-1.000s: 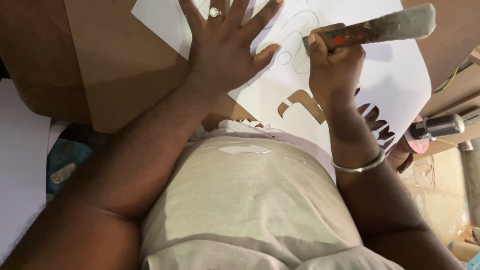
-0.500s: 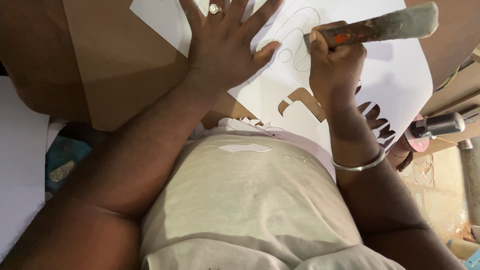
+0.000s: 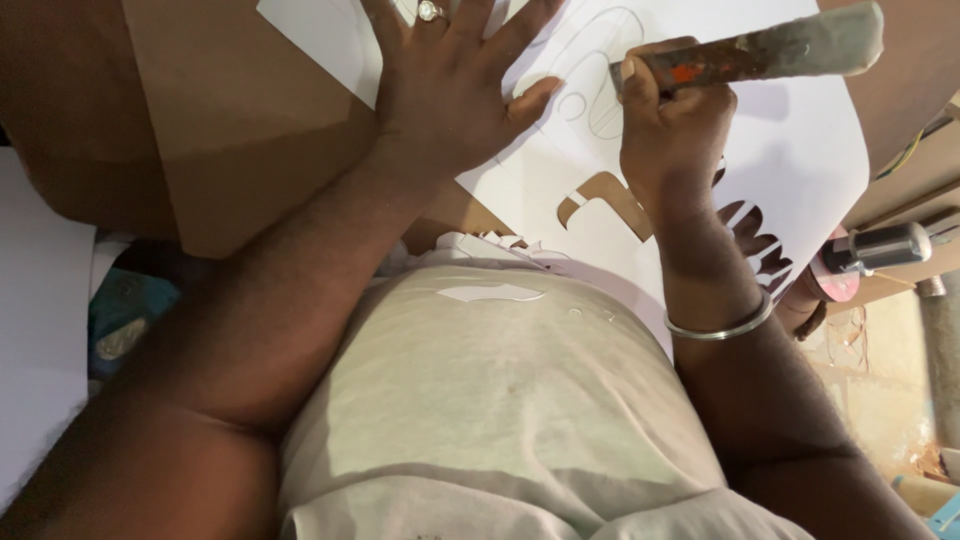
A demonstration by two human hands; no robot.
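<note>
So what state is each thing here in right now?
Left hand: spread flat, pressing the sheet down.
Right hand: fist closed around the tool.
Tool: held roughly level, worn handle.
White sheet: lying on the brown board, letter shapes cut out.
Brown board: flat beneath the sheet.

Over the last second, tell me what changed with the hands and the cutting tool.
Almost nothing moved. The right hand keeps its grip on the worn cutting tool, its tip on the white stencil sheet. The left hand stays pressed flat on the sheet, over the brown cardboard.
</note>
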